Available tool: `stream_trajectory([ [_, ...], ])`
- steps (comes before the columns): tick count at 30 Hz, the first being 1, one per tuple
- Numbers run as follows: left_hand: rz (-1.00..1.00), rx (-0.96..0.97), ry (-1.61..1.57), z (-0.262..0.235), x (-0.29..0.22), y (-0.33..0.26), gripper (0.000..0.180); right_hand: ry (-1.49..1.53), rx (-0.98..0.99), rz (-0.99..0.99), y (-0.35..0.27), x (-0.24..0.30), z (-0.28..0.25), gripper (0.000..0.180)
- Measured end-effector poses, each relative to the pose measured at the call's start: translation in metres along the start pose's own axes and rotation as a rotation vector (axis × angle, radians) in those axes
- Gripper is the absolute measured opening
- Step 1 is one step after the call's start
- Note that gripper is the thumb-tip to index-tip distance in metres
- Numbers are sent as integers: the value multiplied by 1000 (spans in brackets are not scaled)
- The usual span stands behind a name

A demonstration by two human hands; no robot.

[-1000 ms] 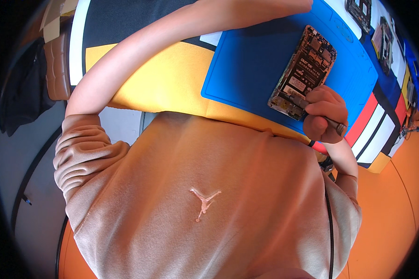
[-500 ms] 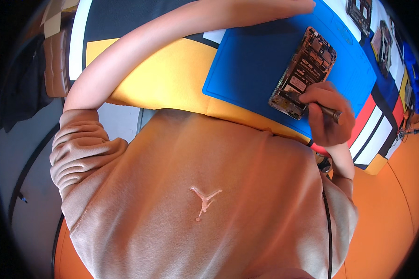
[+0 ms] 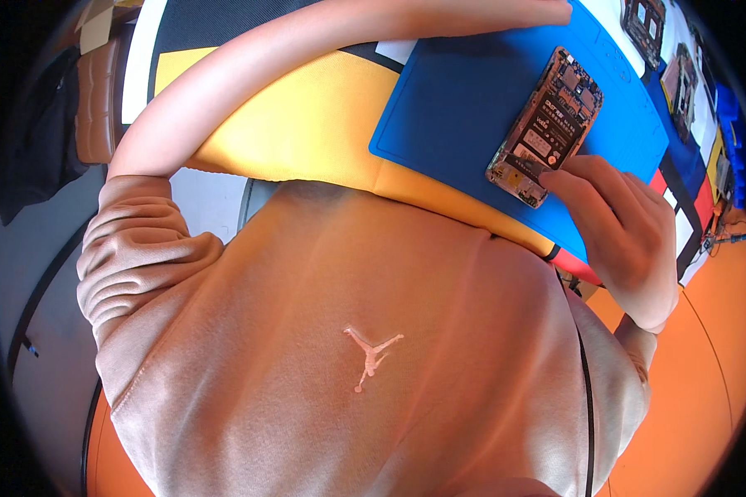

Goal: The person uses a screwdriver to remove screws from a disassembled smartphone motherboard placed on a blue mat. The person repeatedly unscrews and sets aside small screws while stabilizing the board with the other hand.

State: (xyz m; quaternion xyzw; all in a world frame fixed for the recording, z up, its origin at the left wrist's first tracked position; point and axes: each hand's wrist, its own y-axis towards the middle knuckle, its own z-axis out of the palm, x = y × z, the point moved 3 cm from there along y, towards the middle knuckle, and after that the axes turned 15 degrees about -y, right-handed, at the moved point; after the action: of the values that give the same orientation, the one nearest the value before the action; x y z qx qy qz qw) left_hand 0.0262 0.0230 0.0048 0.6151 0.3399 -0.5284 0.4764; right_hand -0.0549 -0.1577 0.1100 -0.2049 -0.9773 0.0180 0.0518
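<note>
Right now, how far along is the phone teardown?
Done: the phone lies on the blue mat with its back cover off, circuit board and internals exposed. In hand: the right hand has its fingertips at the phone's lower end; any tool there is hidden. The left hand rests at the mat's far edge, holding nothing visible. Left: the board and parts sit in the frame.

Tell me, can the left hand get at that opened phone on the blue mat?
Probably yes. The left hand rests at the blue mat, bare mat between it and the opened phone; only the right hand touches the phone's near end.
</note>
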Motion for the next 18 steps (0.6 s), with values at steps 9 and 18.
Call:
stream_trajectory([
  [9, 30, 22, -21, -3, 2, -2, 25, -142, 114, 94, 8, 4, -1, 23],
  [18, 54, 30, -34, -3, 1, -2, 24, -201, 131, 109, 8, 3, -1, 23],
])
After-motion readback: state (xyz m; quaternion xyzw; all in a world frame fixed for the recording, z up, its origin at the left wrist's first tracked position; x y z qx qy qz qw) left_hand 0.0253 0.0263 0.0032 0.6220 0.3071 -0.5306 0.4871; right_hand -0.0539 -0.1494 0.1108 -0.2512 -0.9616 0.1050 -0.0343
